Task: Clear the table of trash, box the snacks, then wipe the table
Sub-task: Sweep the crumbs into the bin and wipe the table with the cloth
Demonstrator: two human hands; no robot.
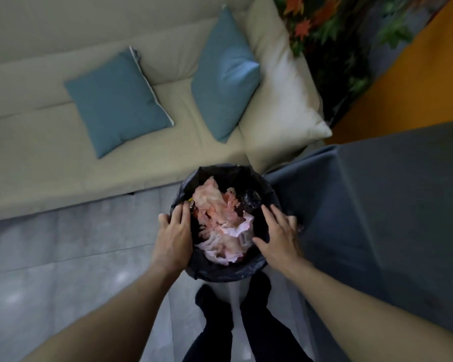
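trash (220,226) (crumpled pink paper, light and springy) lies heaped inside the bin (220,273). left hand (173,239) and right hand (280,236) rest on the bin's rim, fingers nearly straight, seemingly clasping nothing; best gripped by that rim.

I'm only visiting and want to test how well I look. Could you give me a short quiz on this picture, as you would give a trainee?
1. True or false: the left hand and the right hand both rest on the rim of the bin.
2. How many blue cushions lie on the sofa? A one, B two, C four.
3. Fill in: the crumpled trash in the bin is mostly ____ and white.

Key: 1 true; 2 B; 3 pink.
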